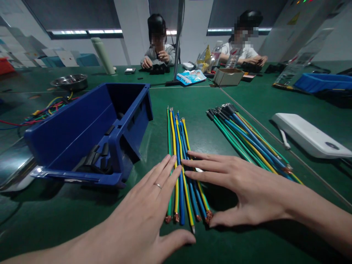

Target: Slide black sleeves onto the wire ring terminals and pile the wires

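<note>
Several blue, green and yellow insulated wires (182,190) lie side by side on the green table, most with bare copper strands at the near ends. My left hand (148,194), a ring on one finger, lies flat with its fingertips on the left wires and its thumb stretched out below. From the other side my right hand (231,179) rests its outstretched fingers over the right wires, its thumb beside the copper ends. Neither hand grips anything. To the right is a second bundle of wires (247,137) with black sleeves at the far ends.
A blue bin (68,121) holding black sleeve pieces stands at left. Behind it are a metal bowl (70,81) and tangled thin wires (49,110). A white power bank (310,135) lies at right. Two people work across the table near a cardboard box (228,77) and a green bottle (103,57).
</note>
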Demonstrator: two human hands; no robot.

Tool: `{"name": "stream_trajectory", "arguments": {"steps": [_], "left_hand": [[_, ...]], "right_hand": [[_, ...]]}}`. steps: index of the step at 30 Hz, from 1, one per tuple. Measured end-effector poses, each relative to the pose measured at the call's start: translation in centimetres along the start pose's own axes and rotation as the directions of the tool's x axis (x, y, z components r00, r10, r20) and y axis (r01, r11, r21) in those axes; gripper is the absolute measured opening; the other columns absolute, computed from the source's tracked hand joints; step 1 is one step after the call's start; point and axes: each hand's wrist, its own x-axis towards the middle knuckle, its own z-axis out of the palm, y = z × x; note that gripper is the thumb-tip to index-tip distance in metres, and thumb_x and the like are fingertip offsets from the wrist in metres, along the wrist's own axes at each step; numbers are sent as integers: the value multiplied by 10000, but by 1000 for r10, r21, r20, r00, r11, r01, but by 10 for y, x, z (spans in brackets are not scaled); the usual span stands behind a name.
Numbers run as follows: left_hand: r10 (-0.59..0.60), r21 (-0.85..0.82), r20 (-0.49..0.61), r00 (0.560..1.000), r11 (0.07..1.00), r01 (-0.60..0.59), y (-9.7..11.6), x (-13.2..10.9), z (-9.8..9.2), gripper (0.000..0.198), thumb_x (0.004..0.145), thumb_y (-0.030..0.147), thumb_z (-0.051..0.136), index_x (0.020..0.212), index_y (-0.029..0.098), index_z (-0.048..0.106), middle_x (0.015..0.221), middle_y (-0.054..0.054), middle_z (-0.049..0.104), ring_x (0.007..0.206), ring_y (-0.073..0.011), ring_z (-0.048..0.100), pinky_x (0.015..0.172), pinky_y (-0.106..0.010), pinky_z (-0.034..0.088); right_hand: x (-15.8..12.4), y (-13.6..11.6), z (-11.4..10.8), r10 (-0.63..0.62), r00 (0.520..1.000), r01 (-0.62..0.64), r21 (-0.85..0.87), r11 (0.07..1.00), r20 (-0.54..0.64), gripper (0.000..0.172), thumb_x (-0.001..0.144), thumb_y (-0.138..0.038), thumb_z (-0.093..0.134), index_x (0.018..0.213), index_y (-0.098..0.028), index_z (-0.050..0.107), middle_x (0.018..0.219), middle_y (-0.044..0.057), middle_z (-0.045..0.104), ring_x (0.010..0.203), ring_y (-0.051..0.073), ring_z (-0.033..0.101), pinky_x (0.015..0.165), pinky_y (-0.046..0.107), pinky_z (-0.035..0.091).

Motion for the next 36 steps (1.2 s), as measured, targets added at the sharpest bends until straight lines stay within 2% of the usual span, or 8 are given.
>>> {"name": "stream_trajectory", "arguments": {"steps": [5, 13, 19, 22, 26, 30, 33, 36], "left_hand": [[70, 68, 43, 997, 995, -72, 3, 3, -5, 860, 851, 630, 546, 1396, -24, 423, 1476, -281, 339, 1349, -385, 390, 951, -488, 521], [119, 129, -21, 993, 985, -116, 3, 6, -9, 864, 781, 646, 639, 1321, -17, 516, 1400, -286, 450, 1268, -373, 507, 913, -438, 552], [47, 11, -29, 998, 999, -47, 4, 4, -5, 792, 836, 591, 608, 1388, 48, 436, 1489, -238, 384, 1381, -355, 373, 1020, -511, 472], [52, -53, -51, 997, 997, -55, 2, 3, -3, 746, 869, 525, 594, 1418, 64, 387, 1527, -222, 328, 1422, -342, 300, 1055, -530, 438], [35, -119, -4, 999, 992, -36, 2, 0, -4, 775, 844, 511, 629, 1432, 79, 370, 1537, -198, 319, 1423, -320, 311, 1092, -510, 410], [10, -114, 31, 999, 993, -7, 3, 0, -6, 748, 852, 493, 621, 1431, 79, 391, 1535, -192, 318, 1409, -332, 332, 1102, -510, 396], [-5, -126, 29, 1000, 992, 8, 4, 0, -7, 755, 846, 496, 632, 1438, 94, 391, 1545, -187, 294, 1418, -333, 310, 1097, -507, 401], [-1, -141, 42, 999, 990, 7, 4, 1, -9, 824, 805, 505, 681, 1458, 114, 366, 1558, -188, 248, 1437, -339, 254, 1074, -524, 417]], "right_hand": [[1, -4, 6, 7, 1000, -7, -33, 999, -24, 711, 826, -577, 592, 1406, -186, 468, 1513, 65, 378, 1396, 257, 350, 1063, 438, 434], [1, -9, 10, 0, 995, -1, -10, 1000, -97, 600, 863, -588, 553, 1306, -184, 537, 1483, 87, 436, 1368, 208, 406, 1045, 368, 455], [0, -6, 4, -13, 996, 17, 47, 999, -87, 596, 835, -590, 599, 1272, -186, 571, 1456, 108, 471, 1344, 213, 440, 1048, 353, 448], [-1, -5, 2, -9, 996, 15, 63, 998, -87, 593, 827, -573, 621, 1255, -165, 583, 1444, 128, 482, 1317, 221, 475, 1036, 348, 457], [-1, -2, 0, 28, 995, -20, 87, 996, -93, 624, 796, -601, 640, 1248, -175, 584, 1439, 119, 490, 1283, 216, 512, 1019, 335, 471], [0, 2, 2, 89, 988, -80, 74, 994, -123, 719, 765, -649, 640, 1295, -174, 544, 1473, 128, 441, 1330, 228, 453, 1055, 372, 440], [1, 4, 6, 140, 979, -140, 10, 990, -148, 718, 807, -644, 594, 1325, -154, 513, 1475, 153, 424, 1360, 258, 404, 1081, 440, 406], [3, 4, 11, 208, 964, -212, -6, 977, -163, 598, 896, -563, 526, 1346, -172, 483, 1466, 141, 425, 1341, 244, 415, 1070, 441, 416]]}}
